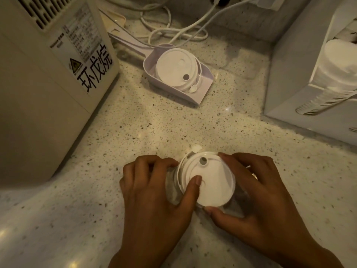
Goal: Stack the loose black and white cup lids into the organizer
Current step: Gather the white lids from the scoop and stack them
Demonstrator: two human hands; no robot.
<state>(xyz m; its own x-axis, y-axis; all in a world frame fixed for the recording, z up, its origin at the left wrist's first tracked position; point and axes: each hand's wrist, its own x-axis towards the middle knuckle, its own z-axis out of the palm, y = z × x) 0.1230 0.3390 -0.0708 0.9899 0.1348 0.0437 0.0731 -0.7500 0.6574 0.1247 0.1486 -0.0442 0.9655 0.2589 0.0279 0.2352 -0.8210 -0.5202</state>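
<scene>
A stack of white round plastic lids (207, 182) is held near the front of the speckled stone countertop (154, 128), between the left hand (154, 192) and the right hand (255, 192). Farther back, another white round lid (176, 69) is set in a white plastic scoop (201, 89), with coiled white cables (173, 31) behind it. A cream appliance with a printed label (48, 84) is placed at the left, a white boxy organizer (309, 74) at the right.

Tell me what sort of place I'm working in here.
Probably a drinks or café prep counter: a speckled stone countertop, a white scoop with a cup lid in it, a dispenser holding stacked lids on the right, and a vented appliance plus cables along the back.
</scene>
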